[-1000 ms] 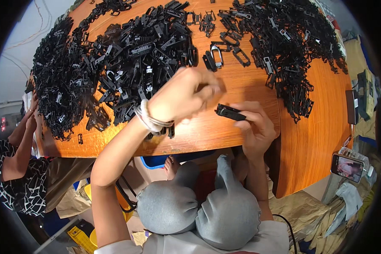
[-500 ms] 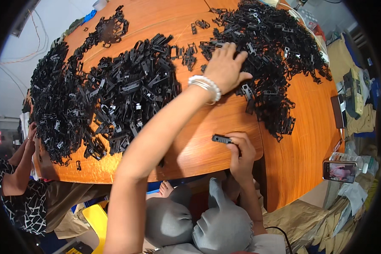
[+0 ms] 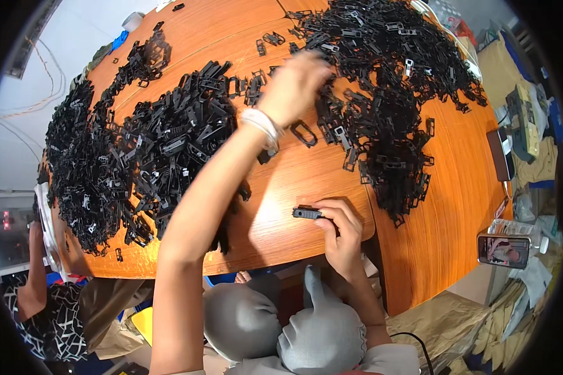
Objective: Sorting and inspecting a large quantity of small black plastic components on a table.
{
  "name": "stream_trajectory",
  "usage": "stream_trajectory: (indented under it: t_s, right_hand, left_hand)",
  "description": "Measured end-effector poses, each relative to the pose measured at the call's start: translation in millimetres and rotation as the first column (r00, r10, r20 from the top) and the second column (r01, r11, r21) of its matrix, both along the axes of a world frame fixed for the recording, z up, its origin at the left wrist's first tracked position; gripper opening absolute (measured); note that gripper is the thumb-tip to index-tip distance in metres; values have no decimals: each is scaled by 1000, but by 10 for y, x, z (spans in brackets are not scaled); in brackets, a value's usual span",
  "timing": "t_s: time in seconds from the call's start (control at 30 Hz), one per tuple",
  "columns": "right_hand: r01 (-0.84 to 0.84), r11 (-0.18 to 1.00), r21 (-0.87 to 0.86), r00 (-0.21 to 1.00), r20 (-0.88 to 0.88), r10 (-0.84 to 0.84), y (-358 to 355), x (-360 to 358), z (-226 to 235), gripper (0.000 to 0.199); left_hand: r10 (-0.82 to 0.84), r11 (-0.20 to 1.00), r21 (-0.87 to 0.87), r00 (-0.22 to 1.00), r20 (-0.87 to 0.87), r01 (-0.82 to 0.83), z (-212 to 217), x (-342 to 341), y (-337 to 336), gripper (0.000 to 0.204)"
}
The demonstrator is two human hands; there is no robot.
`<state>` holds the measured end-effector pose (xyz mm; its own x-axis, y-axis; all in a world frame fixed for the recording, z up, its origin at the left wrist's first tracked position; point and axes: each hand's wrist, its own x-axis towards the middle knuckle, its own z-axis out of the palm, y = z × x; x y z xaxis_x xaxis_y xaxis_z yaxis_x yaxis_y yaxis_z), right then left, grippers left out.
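I judge this a reach: my right hand [image 3: 343,235] pinches a black part [image 3: 305,213]; left hand [image 3: 296,86], beside frames [image 3: 369,47], too blurred to tell; picking needs precision

The right hand [image 3: 344,234] pinches a black plastic piece [image 3: 305,213] over the wooden table [image 3: 328,175]. The left hand [image 3: 297,86], blurred, is near a pile of black frames [image 3: 391,75].

Bright middle, black rim

Lit strongly across the glossy orange wood-grain tabletop [image 3: 319,169], with white glare near its front edge. Blurred at the bare left hand [image 3: 297,87]. Bowed along straight edges, fading to black corners.
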<state>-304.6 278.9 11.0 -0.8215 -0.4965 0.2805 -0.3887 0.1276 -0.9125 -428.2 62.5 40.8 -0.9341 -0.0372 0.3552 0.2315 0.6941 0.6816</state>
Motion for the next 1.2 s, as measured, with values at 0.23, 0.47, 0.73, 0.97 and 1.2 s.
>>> stream_trajectory:
  t_s: [0.23, 0.47, 0.73, 0.97, 1.2]
  right_hand:
    - [7, 1000, -9, 1000, -4, -7, -38, 19, -56, 9]
    - [25, 1000, 6, 1000, -12, -24, -32, 14, -2, 8]
    - [38, 999, 24, 999, -10, -37, -13, 24, -28, 6]
    - [7, 999, 31, 1000, 1, -7, -73, 62, -40, 5]
    - [18, 999, 40, 999, -47, -16, -41, 60, -58, 6]
  left_hand:
    - [160, 950, -299, 966, 205, -94, -288, -405, -421, 47]
    - [-12, 869, -490, 994, 107, 64, -332, -68, 204, 47]
    - [-177, 951, -231, 975, 132, 203, -110, 556, -91, 33]
    - [502, 746, -587, 844, 187, -314, -135, 630, -1562, 37]
    - [162, 826, -563, 953, 254, 9, -146, 906, -1041, 32]
